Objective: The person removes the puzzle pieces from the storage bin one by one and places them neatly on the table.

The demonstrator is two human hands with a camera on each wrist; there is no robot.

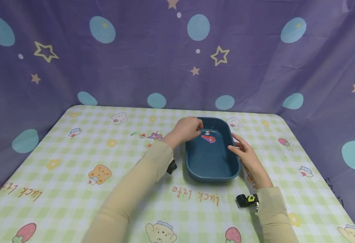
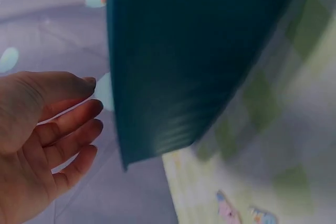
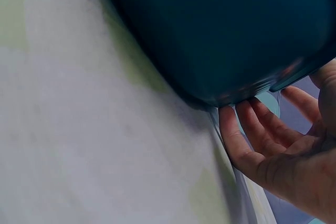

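A dark teal plastic basin point(image 1: 212, 168) stands on the table. My left hand point(image 1: 187, 129) hovers over its left rim. In the left wrist view, the fingers are loosely bent with nothing visible between them. My right hand point(image 1: 246, 156) holds the right wall, the thumb over the rim and the fingers against the outside. The right wrist view shows the fingertips point(image 3: 228, 121) touching the outer wall. Inside the basin, toward the far end, lie a small red and blue flat piece point(image 1: 208, 138) and another tiny colourful piece point(image 1: 207, 133).
Several small colourful pieces point(image 1: 155, 136) lie on the table left of the basin, partly behind the left forearm. A green checked cloth point(image 1: 74, 145) with printed cartoons covers the table. Behind its far edge hangs a purple curtain point(image 1: 153, 67).
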